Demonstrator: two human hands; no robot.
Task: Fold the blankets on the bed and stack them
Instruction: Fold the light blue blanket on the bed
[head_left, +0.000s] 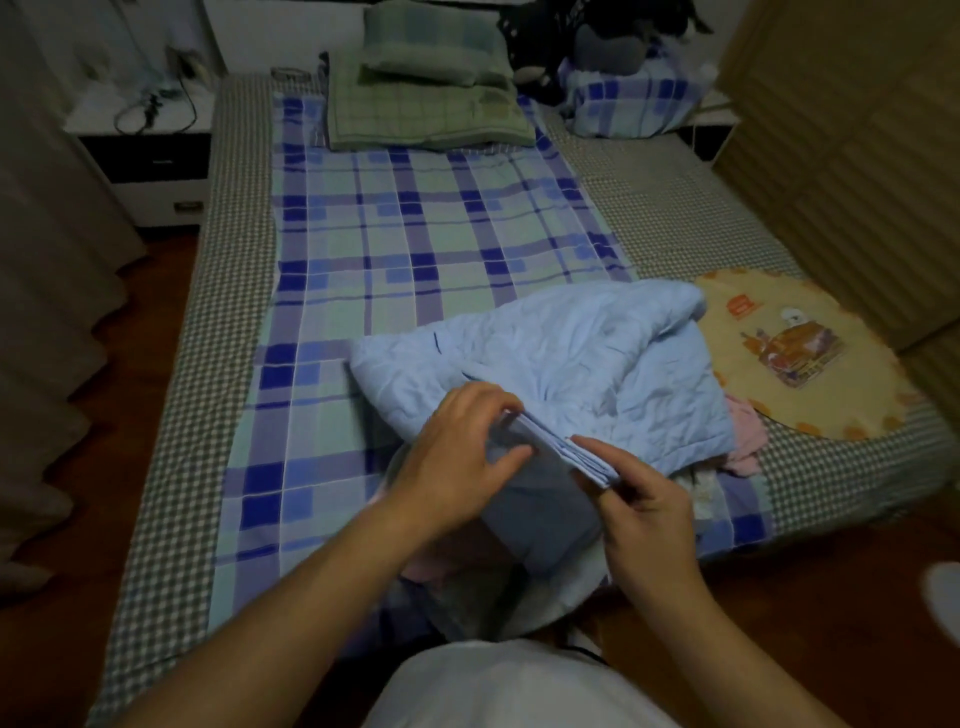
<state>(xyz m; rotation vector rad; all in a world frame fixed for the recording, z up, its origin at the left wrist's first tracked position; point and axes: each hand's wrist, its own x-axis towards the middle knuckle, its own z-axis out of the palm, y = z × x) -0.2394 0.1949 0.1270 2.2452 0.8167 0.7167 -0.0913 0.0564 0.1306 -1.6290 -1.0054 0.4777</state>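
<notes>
hands: left hand (457, 452) and right hand (636, 512) both pinch light blue blanket (571, 374) edge
axis: gathered edge runs left-right between hands; bulk lies beyond, probably nearer right

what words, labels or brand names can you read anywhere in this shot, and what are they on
None can be read.
Round yellow mat on the bed: a small orange label near its top with pale marks, too blurred to read.
Same mat, printed picture in the middle: no legible lettering.
Light blue blanket held by the left hand and right hand: one short dark mark, not text.
</notes>
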